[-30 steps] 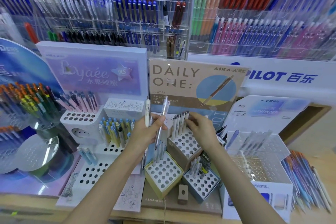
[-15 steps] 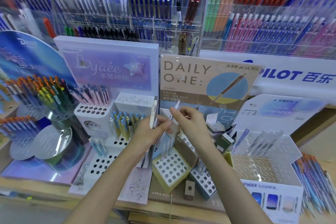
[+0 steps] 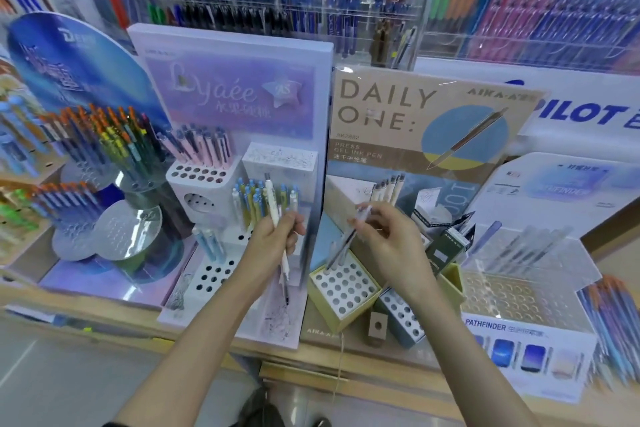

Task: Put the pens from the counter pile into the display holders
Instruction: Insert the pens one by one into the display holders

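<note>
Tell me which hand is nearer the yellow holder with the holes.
Right. The right hand is just above the back edge of the yellow holder, its pen angled down at the holes. The left hand is farther left, gripping a white pen.

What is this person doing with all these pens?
A person is filling a shop's pen display. Their right hand pinches a clear pen, tilted with its tip down at the back row of the yellow holder. Most of that holder's holes show empty. Their left hand grips at least one white pen, held upright beside the lilac stand.
</note>
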Motion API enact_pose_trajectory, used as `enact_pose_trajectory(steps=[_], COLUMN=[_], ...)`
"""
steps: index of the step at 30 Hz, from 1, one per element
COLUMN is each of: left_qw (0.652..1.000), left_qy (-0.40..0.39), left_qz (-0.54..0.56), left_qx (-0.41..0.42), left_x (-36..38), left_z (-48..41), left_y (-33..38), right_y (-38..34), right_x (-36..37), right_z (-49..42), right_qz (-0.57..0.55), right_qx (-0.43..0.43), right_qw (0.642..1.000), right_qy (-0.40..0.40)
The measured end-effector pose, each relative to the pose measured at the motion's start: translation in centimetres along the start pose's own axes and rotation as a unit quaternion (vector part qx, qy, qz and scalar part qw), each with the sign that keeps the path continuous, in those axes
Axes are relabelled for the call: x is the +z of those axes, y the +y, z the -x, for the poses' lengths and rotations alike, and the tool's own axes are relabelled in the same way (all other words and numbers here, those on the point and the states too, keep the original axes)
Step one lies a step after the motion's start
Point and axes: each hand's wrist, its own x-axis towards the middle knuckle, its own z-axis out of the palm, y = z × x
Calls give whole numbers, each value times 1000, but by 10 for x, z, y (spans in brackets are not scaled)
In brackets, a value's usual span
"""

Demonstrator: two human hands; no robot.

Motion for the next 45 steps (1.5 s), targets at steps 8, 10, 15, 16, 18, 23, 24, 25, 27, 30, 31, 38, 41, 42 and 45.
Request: enact_pose_trajectory(steps=[8,10,15,16,18,23,24,25,27,30,31,38,41,42,45], left_qw=[995,993,991,990,992,993,993,993,993,993,993,994,996,997,998], left_qy=[52,49,43,43,43,51,51,51,52,54,54,43,35,31,6], left_qz=[-83,-98,-111,-113,-109,-101,-101,-100,-100,-105,-106,-94,-80,-70,-59], left_qx=[24,46,67,67,51,28,28,26,20,20,21,20,14,10,23], left_x=[-9,-13,-21,-22,-24,-28,-28,-29,-30,-31,-31,-33,-32,-31,-27], left_z=[5,3,2,2,3,3,2,2,1,0,-1,3,4,4,2], left_y=[-9,-11,-13,-13,-15,-20,-20,-19,-20,-21,-22,-21,-19,-18,-17], right_y=[23,26,36,37,40,46,47,48,47,43,42,41,39,36,25], right_x=[30,35,42,44,47,64,68,71,78,85,87,78,64,61,55], right_z=[13,15,19,19,19,23,24,25,25,22,21,16,29,33,37], right_qz=[112,121,136,135,122,115,123,126,123,153,181,335,285,271,187], right_qx=[-11,-8,-4,0,19,34,26,22,28,29,24,65,31,14,0], right_qw=[994,992,990,990,992,993,992,992,991,986,982,939,958,962,982], right_qy=[15,13,26,26,24,1,8,19,41,52,43,-50,-21,-3,22])
